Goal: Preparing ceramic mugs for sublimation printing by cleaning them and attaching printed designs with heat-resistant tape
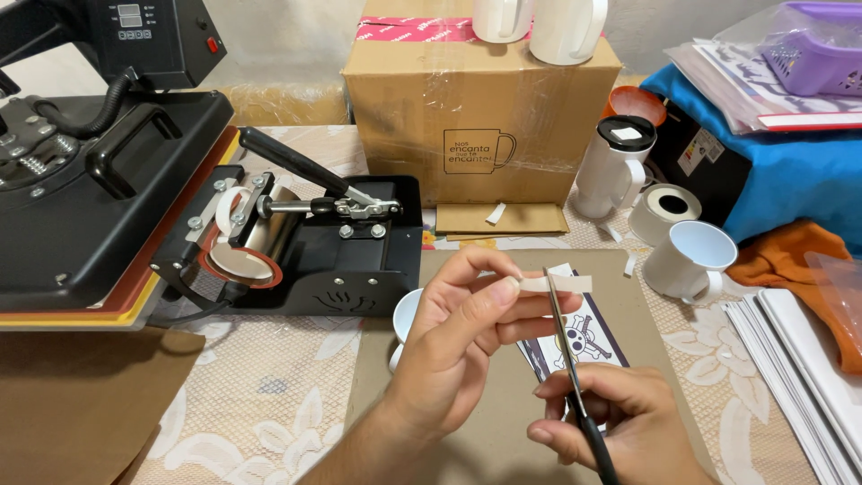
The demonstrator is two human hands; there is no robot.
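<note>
A surface (269, 404) covered with a cream floral lace cloth is carrying the work, with a brown cardboard box (476, 99) standing at the back and a black mug heat press with a long lever handle (314, 233) sitting to the left of it. The left hand (467, 341) is pinching a short strip of pale tape (557, 284) between thumb and fingertips, holding it level above a brown cardboard mat (489, 422). The right hand (620, 418) is closing around the handles of black-handled scissors (566, 350), whose blades are rising upright and meeting the strip near its middle. Just behind the blades a printed paper sheet with a skull design (588, 341) is lying on the mat, and a white mug (406, 319) is peeking out beside the left wrist; more white mugs (691, 256) are standing to the right. The step in hand looks like snipping a piece of tape to length. A clean cut would seem to call for keeping the strip taut and the blades square across it.
</note>
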